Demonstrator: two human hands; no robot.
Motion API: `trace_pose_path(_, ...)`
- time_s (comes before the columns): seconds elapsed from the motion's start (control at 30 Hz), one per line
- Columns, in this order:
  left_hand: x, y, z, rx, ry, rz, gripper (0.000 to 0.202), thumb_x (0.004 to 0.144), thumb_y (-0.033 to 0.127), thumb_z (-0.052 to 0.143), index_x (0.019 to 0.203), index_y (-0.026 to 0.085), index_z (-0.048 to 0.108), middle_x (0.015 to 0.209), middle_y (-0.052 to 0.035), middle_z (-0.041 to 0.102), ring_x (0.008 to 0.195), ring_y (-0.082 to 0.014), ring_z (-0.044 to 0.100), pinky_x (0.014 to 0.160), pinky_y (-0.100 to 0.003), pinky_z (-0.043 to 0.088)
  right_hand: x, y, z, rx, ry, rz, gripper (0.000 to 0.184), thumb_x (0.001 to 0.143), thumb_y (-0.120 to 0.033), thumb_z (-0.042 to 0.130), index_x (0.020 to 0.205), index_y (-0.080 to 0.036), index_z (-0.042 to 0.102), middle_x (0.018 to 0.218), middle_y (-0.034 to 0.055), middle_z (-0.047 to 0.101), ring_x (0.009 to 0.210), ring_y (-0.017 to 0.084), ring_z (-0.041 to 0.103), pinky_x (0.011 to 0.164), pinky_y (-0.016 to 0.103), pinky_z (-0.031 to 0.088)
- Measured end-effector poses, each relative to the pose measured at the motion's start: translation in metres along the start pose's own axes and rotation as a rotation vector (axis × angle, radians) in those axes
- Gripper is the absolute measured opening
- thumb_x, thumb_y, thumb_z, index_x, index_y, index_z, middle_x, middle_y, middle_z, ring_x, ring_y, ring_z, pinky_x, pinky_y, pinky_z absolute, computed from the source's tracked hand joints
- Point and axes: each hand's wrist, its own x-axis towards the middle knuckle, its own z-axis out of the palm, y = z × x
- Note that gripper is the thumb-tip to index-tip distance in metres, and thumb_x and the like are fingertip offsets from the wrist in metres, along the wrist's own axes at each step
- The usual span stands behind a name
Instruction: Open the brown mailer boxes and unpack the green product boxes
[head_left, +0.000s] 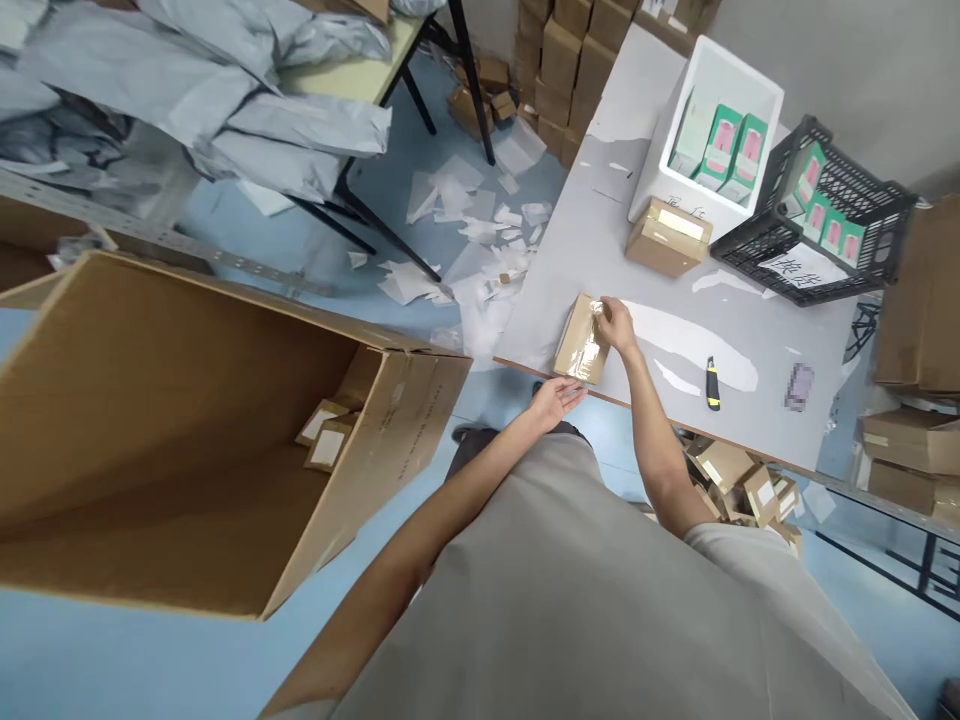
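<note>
A small cardboard box (582, 340) with shiny clear tape across its top lies at the near left edge of the grey table (570, 250). My right hand (618, 326) has its fingers bent over the box's far right edge, gripping it there. Palm up, my left hand (556, 402) reaches the box's near edge, with its fingers stretched out and its fingertips beside the lower side. Right of my right forearm lies a black and yellow box cutter (712, 384).
Farther back stand a second taped box (667, 238), a white bin (652, 190) and a black crate (832, 285), both with green-and-pink packages. At left, a large open carton (397, 430) holds small boxes. Paper scraps (480, 230) litter the floor; grey bags (150, 80) cover another table.
</note>
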Motion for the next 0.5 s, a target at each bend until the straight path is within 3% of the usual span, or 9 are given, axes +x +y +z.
trace_pose_path(0.13,-0.008,0.012,-0.015,0.046,-0.071,0.017,0.018,0.092,0.016,0.075,0.106,0.020,0.085,0.137,-0.0218,0.087,0.132,-0.0335,0.087,0.130,-0.046,0.062,-0.001,-0.028,0.017,0.035,0.024,-0.067,0.052,0.114,-0.040,0.058,0.160,-0.020,0.073,0.186,0.0186,0.060,0.184,0.036,0.042,0.153,0.067,0.024)
trace_pose_path(0.27,-0.025,0.040,-0.052,-0.072,-0.081,0.144,0.022,0.095,0.022,0.074,0.111,0.021,0.088,0.141,-0.0197,0.087,0.141,-0.0340,0.083,0.131,-0.045,0.062,-0.021,-0.091,0.053,0.063,-0.060,-0.257,0.052,0.118,-0.049,0.061,0.161,-0.025,0.074,0.184,0.0158,0.063,0.181,0.033,0.046,0.153,0.061,0.032)
trace_pose_path(0.37,-0.044,0.063,-0.098,-0.243,-0.020,0.273,0.021,0.095,0.022,0.072,0.111,0.022,0.086,0.133,-0.0164,0.089,0.140,-0.0317,0.082,0.130,-0.044,0.062,-0.046,-0.152,0.101,0.073,-0.237,-0.405,0.048,0.117,-0.043,0.063,0.159,-0.024,0.077,0.178,0.0152,0.069,0.175,0.030,0.055,0.151,0.052,0.037)
trace_pose_path(0.5,-0.077,0.083,-0.181,-0.488,0.091,0.437,0.010,0.095,0.020,0.072,0.100,0.022,0.080,0.117,-0.0122,0.089,0.129,-0.0266,0.084,0.123,-0.038,0.064,-0.095,-0.232,0.181,0.058,-0.521,-0.571,0.041,0.115,-0.030,0.065,0.152,-0.025,0.081,0.171,0.0117,0.075,0.168,0.026,0.062,0.148,0.043,0.041)
